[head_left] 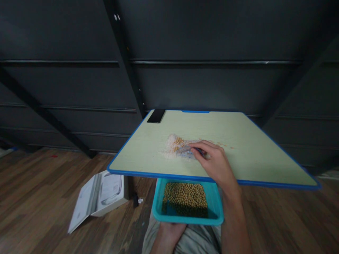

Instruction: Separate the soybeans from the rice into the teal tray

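Two hands at work. Left hand grips the tub of beans from beneath, tucked under the table edge. Right hand, fingers curled narrow, rests on the mixed pile of beans and pale grains. Risk — beans swept past the tub's rim would scatter on the floor.

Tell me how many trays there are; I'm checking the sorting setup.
1: a teal tray of beans, held by the left hand below the table's near edge. Others may be hidden under the table.
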`<action>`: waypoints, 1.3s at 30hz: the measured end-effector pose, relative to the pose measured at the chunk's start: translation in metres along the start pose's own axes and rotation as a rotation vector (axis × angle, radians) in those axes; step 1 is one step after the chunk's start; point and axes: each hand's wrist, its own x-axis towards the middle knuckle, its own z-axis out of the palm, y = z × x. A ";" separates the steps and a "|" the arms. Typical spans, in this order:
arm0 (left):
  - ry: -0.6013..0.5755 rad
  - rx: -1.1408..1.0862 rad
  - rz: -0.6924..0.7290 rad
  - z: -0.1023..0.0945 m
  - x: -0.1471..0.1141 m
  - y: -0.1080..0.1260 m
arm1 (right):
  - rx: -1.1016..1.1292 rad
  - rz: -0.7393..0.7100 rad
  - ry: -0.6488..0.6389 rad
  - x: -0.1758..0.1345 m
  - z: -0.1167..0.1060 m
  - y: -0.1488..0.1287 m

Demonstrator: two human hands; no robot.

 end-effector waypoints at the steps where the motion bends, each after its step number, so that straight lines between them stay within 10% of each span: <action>1: -0.019 -0.067 -0.026 0.003 0.000 0.000 | -0.006 0.005 0.012 0.000 -0.002 0.000; 15: -0.155 -0.542 -0.180 0.008 0.010 0.006 | 0.000 0.013 0.128 -0.001 -0.005 0.002; 24: -0.183 -0.442 -0.087 0.009 0.009 0.005 | 0.031 0.014 0.048 0.000 -0.002 0.000; 31: -0.055 0.097 0.083 0.039 0.007 0.011 | 0.075 -0.001 -0.011 0.000 0.002 -0.001; 39: -0.156 -0.088 0.110 0.055 -0.001 0.021 | 0.122 -0.011 -0.067 -0.002 0.003 0.000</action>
